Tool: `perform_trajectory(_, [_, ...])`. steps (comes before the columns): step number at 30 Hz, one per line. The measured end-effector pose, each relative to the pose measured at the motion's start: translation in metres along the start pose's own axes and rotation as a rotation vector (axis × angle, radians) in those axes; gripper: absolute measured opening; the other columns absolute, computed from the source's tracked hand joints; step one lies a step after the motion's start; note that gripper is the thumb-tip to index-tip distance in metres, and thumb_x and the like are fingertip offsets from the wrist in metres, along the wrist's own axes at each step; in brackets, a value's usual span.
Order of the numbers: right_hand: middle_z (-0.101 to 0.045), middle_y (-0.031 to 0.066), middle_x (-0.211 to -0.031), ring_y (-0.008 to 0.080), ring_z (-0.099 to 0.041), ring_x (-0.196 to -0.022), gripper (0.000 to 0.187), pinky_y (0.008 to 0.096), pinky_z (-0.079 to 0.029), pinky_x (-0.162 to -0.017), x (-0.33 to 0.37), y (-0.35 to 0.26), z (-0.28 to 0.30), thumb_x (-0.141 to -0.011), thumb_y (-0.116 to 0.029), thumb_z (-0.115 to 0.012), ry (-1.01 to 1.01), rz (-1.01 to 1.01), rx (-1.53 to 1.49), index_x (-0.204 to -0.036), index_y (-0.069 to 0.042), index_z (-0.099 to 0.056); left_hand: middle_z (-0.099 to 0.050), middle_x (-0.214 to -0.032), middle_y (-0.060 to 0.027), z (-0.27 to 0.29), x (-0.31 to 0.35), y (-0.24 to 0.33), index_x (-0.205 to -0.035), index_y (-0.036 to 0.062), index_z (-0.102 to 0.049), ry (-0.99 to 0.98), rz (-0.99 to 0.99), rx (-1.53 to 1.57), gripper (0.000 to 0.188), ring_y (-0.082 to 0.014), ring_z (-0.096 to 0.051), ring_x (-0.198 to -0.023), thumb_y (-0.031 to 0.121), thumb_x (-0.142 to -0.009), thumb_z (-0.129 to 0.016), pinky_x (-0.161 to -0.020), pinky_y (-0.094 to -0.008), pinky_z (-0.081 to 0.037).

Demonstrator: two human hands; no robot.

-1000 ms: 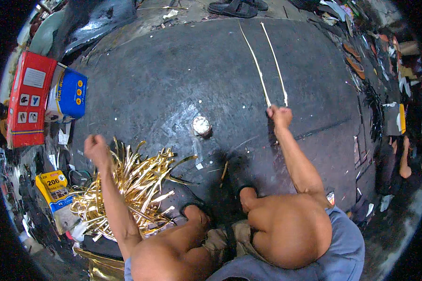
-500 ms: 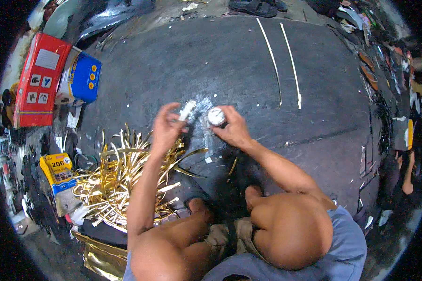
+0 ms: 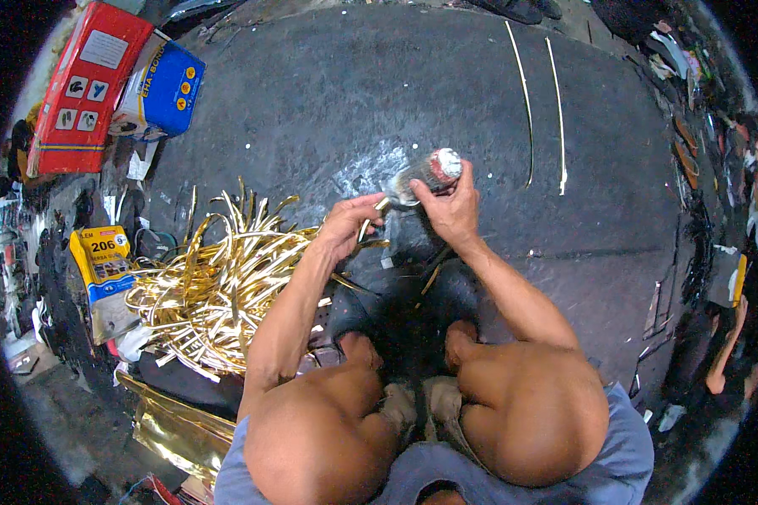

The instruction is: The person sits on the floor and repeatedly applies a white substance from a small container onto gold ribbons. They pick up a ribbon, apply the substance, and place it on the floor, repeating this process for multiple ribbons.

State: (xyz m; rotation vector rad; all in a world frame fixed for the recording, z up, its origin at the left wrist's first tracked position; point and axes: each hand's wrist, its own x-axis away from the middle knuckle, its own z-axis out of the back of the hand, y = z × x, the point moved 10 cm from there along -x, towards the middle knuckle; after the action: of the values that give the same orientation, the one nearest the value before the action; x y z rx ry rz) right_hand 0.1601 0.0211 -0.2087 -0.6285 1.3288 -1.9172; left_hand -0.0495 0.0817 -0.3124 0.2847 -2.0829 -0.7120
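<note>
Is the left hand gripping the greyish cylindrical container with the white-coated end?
No, the right hand grips that container, while the left hand holds a shiny gold strip.

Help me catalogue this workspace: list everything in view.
Container: 1, white and reddish, centre
Held strip: at least 1, gold, centre
Strip heap: 1, gold, left
Gold sheet: 1, gold, lower left
Pale strips: 2, whitish, upper right
Packet: 1, yellow-blue, left
Large box: 1, red, upper left
Smaller box: 1, blue-white, upper left
Footwear: 2, brown, right
Surface: 1, dark, centre
Clutter: uncountable, mixed, around
Other person's arm: 1, bare, right
Shirt: 1, blue, bottom
Shorts: 1, khaki, bottom
Legs: 2, bare, bottom
Left hand: 1, bare, centre
Right hand: 1, bare, centre
</note>
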Motion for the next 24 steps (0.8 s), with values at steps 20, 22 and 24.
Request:
perform_trajectory(20, [-0.068,0.0254,-0.113,0.0431,-0.071,-0.1,0.067,0.0465,-0.06,-0.079,0.017,-0.012,-0.019,-0.083,-0.021,-0.084,-0.177,0.425,0.407,-0.135,-0.001,-0.047,-0.07,-0.103,-0.0115,-0.052,-0.008,0.059,-0.116,0.0015,-0.065,0.203,-0.682,-0.937,0.044,-0.0256,-0.07,-0.103,0.003,-0.073,-0.074,-0.09,-0.0359,-0.056])
perform_trajectory(22, [-0.066,0.0252,-0.118,0.0427,-0.069,-0.106,0.067,0.0465,-0.059,-0.083,0.022,-0.008,-0.016,-0.083,-0.016,-0.082,-0.236,0.4,0.426,-0.138,-0.002,-0.045,-0.065,-0.118,-0.0125,-0.091,0.029,0.078,-0.13,0.0053,-0.061,0.08,-0.981,-0.826,0.058,-0.0285,-0.063,-0.119,0.005,-0.073,-0.073,-0.101,-0.0369,-0.052])
perform_trajectory(24, [-0.064,0.0246,-0.122,0.0416,-0.068,-0.11,0.066,0.0458,-0.058,-0.086,0.033,-0.005,-0.02,-0.084,-0.01,-0.079,-0.307,0.316,0.349,-0.14,-0.004,-0.044,-0.061,-0.129,-0.0144,-0.099,0.041,0.071,-0.137,0.0072,-0.056,0.019,-0.936,-0.822,0.064,-0.0309,-0.06,-0.125,0.003,-0.074,-0.071,-0.106,-0.0379,-0.049])
